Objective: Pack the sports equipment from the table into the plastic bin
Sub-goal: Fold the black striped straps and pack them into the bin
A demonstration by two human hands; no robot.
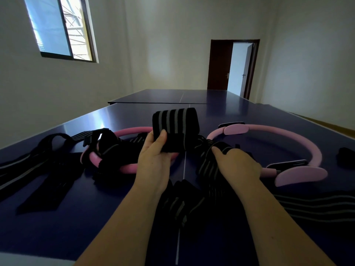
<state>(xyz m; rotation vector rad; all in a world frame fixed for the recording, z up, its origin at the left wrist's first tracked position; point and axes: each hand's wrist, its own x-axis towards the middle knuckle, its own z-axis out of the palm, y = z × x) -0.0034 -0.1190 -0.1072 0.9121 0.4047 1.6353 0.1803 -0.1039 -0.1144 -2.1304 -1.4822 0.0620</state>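
Left hand point(153, 156) grips rolled striped wrap point(173, 123), thumb on front, fingers curled behind and hidden. Right hand point(236, 162) curls over bunched strap point(209, 162) and holds it; fingertips not visible. 2 pink rings on the table point(57, 237): left ring point(132, 130) behind the left hand, largely covered by dark straps; right ring point(307, 143) just right of the right hand, its near end hidden by the wrist. Loose straps point(38, 169) left of the left hand, cut by the frame edge. Dark item point(345, 156) far right, unidentifiable.
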